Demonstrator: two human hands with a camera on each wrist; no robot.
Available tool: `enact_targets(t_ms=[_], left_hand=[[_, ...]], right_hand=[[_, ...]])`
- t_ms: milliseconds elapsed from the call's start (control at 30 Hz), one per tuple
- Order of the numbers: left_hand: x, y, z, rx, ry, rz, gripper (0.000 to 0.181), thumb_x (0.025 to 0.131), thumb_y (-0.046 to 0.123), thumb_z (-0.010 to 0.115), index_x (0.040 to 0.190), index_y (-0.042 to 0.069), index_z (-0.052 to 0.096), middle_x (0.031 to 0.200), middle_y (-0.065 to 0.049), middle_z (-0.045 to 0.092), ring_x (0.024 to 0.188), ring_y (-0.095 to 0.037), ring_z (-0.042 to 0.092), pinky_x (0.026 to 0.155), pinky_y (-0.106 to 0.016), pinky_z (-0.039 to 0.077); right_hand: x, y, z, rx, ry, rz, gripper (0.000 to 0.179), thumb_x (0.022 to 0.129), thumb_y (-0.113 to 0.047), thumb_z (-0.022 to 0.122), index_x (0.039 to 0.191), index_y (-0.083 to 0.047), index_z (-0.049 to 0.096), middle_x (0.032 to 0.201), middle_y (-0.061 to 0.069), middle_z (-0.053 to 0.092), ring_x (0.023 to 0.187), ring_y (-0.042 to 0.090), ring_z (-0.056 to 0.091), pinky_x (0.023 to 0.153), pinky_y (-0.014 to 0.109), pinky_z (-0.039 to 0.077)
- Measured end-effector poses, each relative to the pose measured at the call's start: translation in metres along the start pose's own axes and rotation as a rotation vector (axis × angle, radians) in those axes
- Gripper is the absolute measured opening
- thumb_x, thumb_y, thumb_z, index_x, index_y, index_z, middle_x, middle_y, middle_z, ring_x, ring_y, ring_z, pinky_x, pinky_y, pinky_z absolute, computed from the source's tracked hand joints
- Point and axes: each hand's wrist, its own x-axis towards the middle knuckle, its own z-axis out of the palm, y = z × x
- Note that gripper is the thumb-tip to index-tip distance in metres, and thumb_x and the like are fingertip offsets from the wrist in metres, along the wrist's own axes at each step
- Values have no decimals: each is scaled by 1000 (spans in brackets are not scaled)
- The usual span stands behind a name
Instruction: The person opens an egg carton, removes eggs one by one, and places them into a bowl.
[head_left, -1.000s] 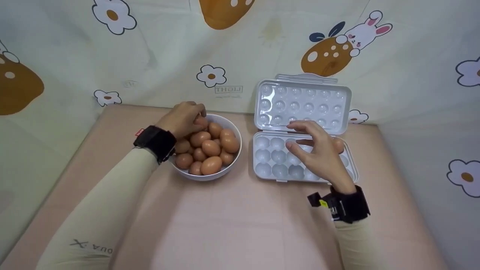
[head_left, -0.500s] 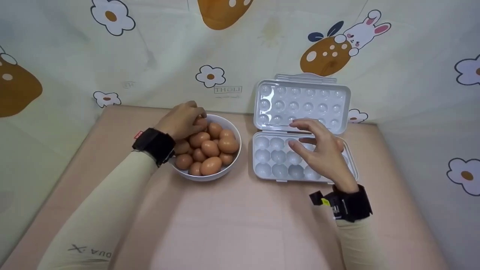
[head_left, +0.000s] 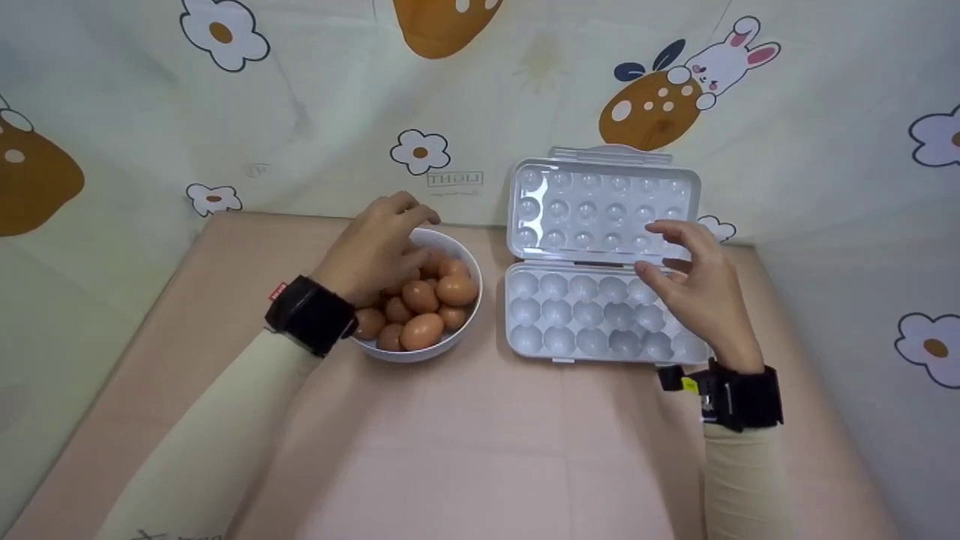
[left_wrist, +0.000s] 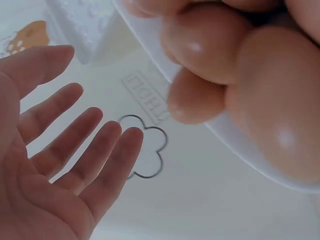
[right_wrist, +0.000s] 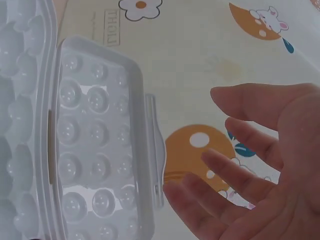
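Over the back left of a white bowl [head_left: 469, 322] full of brown eggs [head_left: 422, 331], my left hand [head_left: 380, 244] hovers with its fingers spread. The left wrist view confirms that this hand [left_wrist: 65, 150] holds nothing, with eggs [left_wrist: 207, 42] beside it. On the right, a white plastic egg box [head_left: 534, 363] lies with its lid [head_left: 605, 217] raised against the backdrop. My right hand [head_left: 701, 292] is above the box's right end, thumb and fingers apart and nothing between them. It hides several cups there; a sliver of brown shows beside the fingers.
A pink cloth [head_left: 450, 450] covers the table. Behind it hangs a pale backdrop [head_left: 330, 112] printed with flowers and a rabbit, close to the bowl and the lid.
My left hand has come up off an egg in the bowl, its fingers now spread. My right hand has shifted to the right over the egg box, uncovering more cups.
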Motion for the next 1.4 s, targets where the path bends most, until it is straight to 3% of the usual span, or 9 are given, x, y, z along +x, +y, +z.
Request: enact_targets(t_ms=[200, 333, 600, 733, 867, 1033, 1233, 1400], left_hand=[[-6, 20, 5, -15, 71, 68, 44, 93, 10, 77, 136, 12, 68, 136, -9, 61, 125, -30, 55, 101, -45, 54], [-10, 32, 12, -34, 96, 107, 50, 93, 15, 78, 141, 14, 64, 142, -8, 59, 129, -29, 54, 106, -45, 52], [-16, 52, 27, -29, 148, 182, 54, 95, 26, 79, 145, 17, 62, 145, -7, 59, 131, -29, 57, 104, -48, 50], [-19, 59, 34, -56, 151, 205, 55, 96, 25, 79, 147, 18, 61, 147, -7, 58, 136, -26, 54, 114, -42, 45], [-20, 64, 42, -80, 165, 230, 55, 94, 22, 79, 146, 17, 62, 148, -6, 58, 139, -23, 52, 119, -41, 39], [-22, 70, 54, -102, 158, 223, 56, 94, 26, 81, 145, 18, 62, 147, -3, 58, 136, -21, 54, 115, -38, 43], [-24, 77, 66, -97, 127, 223, 56, 95, 31, 81, 145, 18, 61, 148, -3, 57, 133, -24, 55, 113, -39, 46], [-26, 80, 73, -103, 116, 230, 57, 95, 33, 81, 146, 17, 61, 146, -3, 58, 131, -22, 57, 113, -38, 45]], right_hand=[[4, 18, -9, -64, -14, 50, 54, 91, -3, 80, 141, -4, 63, 145, 16, 58, 135, 36, 54, 102, 59, 55], [4, 26, -11, -126, -31, 52, 58, 89, -4, 81, 144, -6, 62, 149, 17, 56, 136, 36, 53, 106, 60, 52], [2, 41, -8, -259, -105, 61, 62, 88, -3, 82, 146, -4, 59, 153, 23, 49, 142, 47, 45, 118, 63, 37], [2, 49, -7, -273, -140, 94, 63, 89, -2, 80, 148, -5, 58, 153, 24, 48, 141, 49, 45, 117, 66, 37], [1, 59, -6, -275, -147, 75, 63, 87, 0, 80, 146, -2, 58, 150, 29, 49, 139, 52, 45, 115, 70, 36], [0, 73, -3, -276, -195, 87, 66, 85, 1, 81, 147, 0, 57, 151, 31, 45, 141, 55, 38, 119, 70, 29], [-2, 86, 1, -287, -291, 161, 66, 89, 1, 76, 150, 3, 53, 154, 33, 42, 139, 57, 39, 114, 69, 38], [-2, 93, 4, -308, -307, 164, 63, 89, 2, 73, 148, 6, 53, 153, 35, 43, 138, 58, 41, 114, 69, 38]])
